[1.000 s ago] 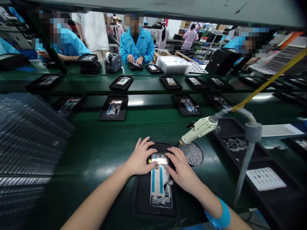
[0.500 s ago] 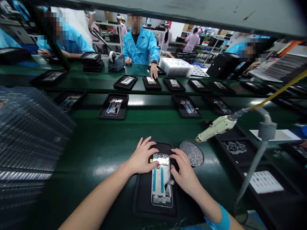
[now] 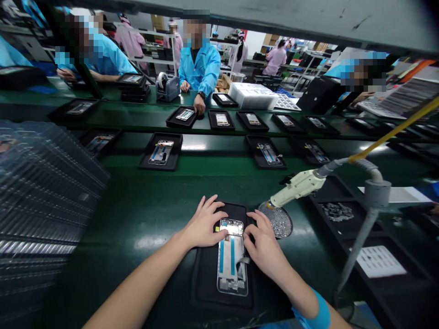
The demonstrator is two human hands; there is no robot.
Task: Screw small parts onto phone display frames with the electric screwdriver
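Screwdriver (image 3: 297, 187) swung over screw dish (image 3: 281, 224), phone frame (image 3: 232, 258) between left hand (image 3: 206, 225), right hand (image 3: 263, 244)

Phone assembly line: green benches (image 3: 144, 214), black trays (image 3: 147, 157), blue-smocked workers (image 3: 199, 64)

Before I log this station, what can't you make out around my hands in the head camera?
Head view:
- Upper right edge of the phone frame: hidden by the right hand.
- Part of the black mat: hidden by the left hand.
- Small parts in the round mesh dish: too small to tell apart, partly hidden by the cream nozzle tool.
- Contents of the far black trays: too small for detail.
- Clear tray stack: cut off by the left edge.
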